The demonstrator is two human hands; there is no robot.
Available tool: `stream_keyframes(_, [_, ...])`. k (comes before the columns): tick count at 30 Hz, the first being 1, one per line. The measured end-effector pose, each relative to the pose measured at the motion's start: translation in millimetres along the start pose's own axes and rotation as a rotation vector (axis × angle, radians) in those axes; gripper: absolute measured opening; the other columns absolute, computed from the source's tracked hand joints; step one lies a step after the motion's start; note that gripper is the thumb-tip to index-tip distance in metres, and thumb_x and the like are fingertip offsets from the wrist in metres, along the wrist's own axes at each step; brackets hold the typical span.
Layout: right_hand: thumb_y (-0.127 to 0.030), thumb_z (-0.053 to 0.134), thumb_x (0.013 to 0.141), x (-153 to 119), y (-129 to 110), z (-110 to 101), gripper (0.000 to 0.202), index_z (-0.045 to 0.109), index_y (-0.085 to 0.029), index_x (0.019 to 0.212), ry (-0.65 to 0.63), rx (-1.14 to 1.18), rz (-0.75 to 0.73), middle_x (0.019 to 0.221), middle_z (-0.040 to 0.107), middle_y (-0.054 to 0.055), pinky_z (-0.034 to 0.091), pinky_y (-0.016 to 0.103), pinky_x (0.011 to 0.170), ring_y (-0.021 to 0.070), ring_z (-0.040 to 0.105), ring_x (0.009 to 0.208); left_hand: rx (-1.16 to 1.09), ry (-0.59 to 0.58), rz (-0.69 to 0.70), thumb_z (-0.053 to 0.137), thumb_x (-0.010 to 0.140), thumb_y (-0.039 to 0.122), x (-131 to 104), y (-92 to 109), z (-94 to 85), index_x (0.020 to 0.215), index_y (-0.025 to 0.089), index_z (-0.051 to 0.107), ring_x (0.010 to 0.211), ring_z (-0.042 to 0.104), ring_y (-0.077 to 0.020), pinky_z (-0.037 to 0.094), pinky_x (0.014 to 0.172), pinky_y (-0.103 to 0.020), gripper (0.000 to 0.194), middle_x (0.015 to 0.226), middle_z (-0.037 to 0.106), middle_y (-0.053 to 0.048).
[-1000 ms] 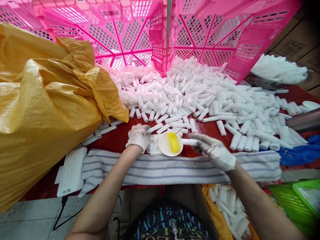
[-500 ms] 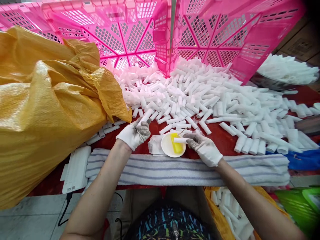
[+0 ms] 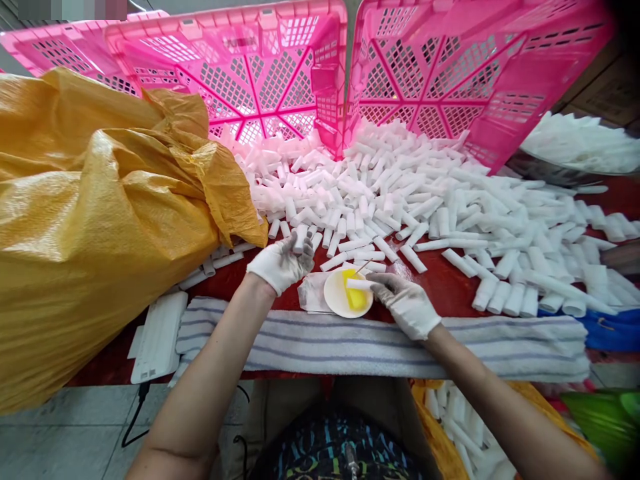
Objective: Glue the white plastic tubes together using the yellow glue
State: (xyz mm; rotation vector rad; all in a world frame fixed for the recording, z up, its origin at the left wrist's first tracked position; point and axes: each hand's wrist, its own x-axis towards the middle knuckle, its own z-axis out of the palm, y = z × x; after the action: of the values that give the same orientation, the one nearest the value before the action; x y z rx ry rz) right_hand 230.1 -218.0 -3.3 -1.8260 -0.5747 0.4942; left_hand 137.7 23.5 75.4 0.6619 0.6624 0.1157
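From my end of the head feed: right hand [image 3: 407, 303] nearer the white dish [image 3: 334, 293], fingers pinched narrow around the right end of a slim tube [image 3: 359, 284]. That tube lies nearly crosswise, its long axis running left from the fingertips, free end over the yellow block [image 3: 357, 299]; I cannot tell whether it touches. Left hand [image 3: 284, 265] sits farther out, up and left of the dish, fingers closed about a short white piece [image 3: 301, 237]. That one points mostly away from the body, foreshortened, so the two axes cross rather than line up; dish and clear gap lie between the hands. Heap of white tubes [image 3: 400, 187] spreads beyond both, nearest ones just past the dish. Striped towel [image 3: 380, 347] runs along the near edge of the red tabletop [image 3: 445, 290], below both hands.
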Motion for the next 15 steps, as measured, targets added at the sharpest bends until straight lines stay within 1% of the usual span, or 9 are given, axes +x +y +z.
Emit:
stream_keyframes(1, [-0.047,0.063,0.082,-1,4,1,0.036,0.068,-0.018,0.103,0.006,-0.008,-0.063,0.105,0.07,0.009,0.052,0.04,0.093,0.0236,0.065,0.098,0.072,0.02,0.029,0.055,0.089,0.023,-1,-7,-4.7,0.086,0.014,0.059,0.064,0.058,-0.0096,0.05,0.06,-0.022,0.011,0.079,0.06,-0.005])
stream_keyframes(2, [-0.044,0.065,0.081,-2,9,2,0.032,0.069,-0.019,0.101,0.004,-0.016,-0.142,0.104,0.07,0.008,0.053,0.039,0.092,0.0229,0.066,0.096,0.154,0.034,0.071,0.062,0.085,0.026,-1,-15,-9.9,0.088,0.014,0.059,0.068,0.06,-0.0112,0.05,0.064,-0.025,0.013,0.08,0.062,-0.005])
stream_keyframes(4, [-0.04,0.067,0.081,-4,15,0,0.026,0.069,-0.021,0.099,-0.002,-0.027,-0.282,0.102,0.069,0.008,0.054,0.039,0.089,0.0219,0.066,0.094,0.357,0.057,0.189,0.072,0.076,0.032,-5,-31,-20.5,0.095,0.015,0.06,0.075,0.062,-0.0145,0.05,0.071,-0.028,0.029,0.084,0.065,-0.005])
stream_keyframes(5, [-0.039,0.067,0.081,-4,16,-1,0.026,0.068,-0.022,0.1,-0.008,-0.035,-0.308,0.103,0.068,0.007,0.054,0.039,0.09,0.0218,0.066,0.095,0.467,0.072,0.253,0.074,0.073,0.034,-7,-39,-25.3,0.099,0.014,0.06,0.08,0.063,-0.0161,0.049,0.076,-0.03,0.036,0.088,0.066,-0.006])
stream_keyframes(6, [-0.039,0.066,0.082,-5,16,-2,0.028,0.068,-0.022,0.105,-0.019,-0.048,-0.293,0.106,0.068,0.007,0.054,0.039,0.091,0.0217,0.065,0.096,0.57,0.091,0.312,0.074,0.071,0.036,-10,-45,-29.6,0.102,0.014,0.06,0.085,0.063,-0.0174,0.048,0.081,-0.031,0.041,0.092,0.066,-0.007])
stream_keyframes(8, [-0.04,0.061,0.086,-7,12,-3,0.033,0.065,-0.022,0.113,-0.036,-0.083,-0.195,0.112,0.067,0.007,0.052,0.039,0.095,0.0217,0.065,0.101,0.712,0.126,0.389,0.071,0.072,0.037,-16,-56,-35.9,0.108,0.014,0.059,0.093,0.062,-0.0192,0.047,0.087,-0.033,0.044,0.103,0.066,-0.009])
stream_keyframes(10, [-0.041,0.059,0.087,-10,9,-3,0.033,0.065,-0.021,0.113,-0.029,-0.111,-0.154,0.111,0.068,0.008,0.051,0.04,0.096,0.0221,0.065,0.101,0.767,0.128,0.386,0.067,0.075,0.038,-22,-63,-39.0,0.113,0.015,0.057,0.096,0.062,-0.0202,0.048,0.087,-0.034,0.045,0.111,0.065,-0.01])
stream_keyframes(12, [-0.041,0.061,0.085,-11,8,-1,0.028,0.068,-0.021,0.104,0.001,-0.116,-0.233,0.102,0.07,0.007,0.054,0.039,0.091,0.0221,0.066,0.095,0.781,0.125,0.349,0.064,0.078,0.038,-27,-68,-39.8,0.117,0.015,0.055,0.097,0.062,-0.0207,0.049,0.085,-0.034,0.046,0.116,0.064,-0.012])
stream_keyframes(15, [-0.039,0.065,0.082,-13,12,0,0.02,0.069,-0.024,0.094,0.009,-0.115,-0.341,0.094,0.067,0.005,0.056,0.037,0.081,0.0203,0.065,0.085,0.784,0.144,0.339,0.065,0.078,0.036,-30,-73,-39.2,0.118,0.015,0.056,0.101,0.062,-0.0212,0.048,0.089,-0.035,0.046,0.121,0.062,-0.012])
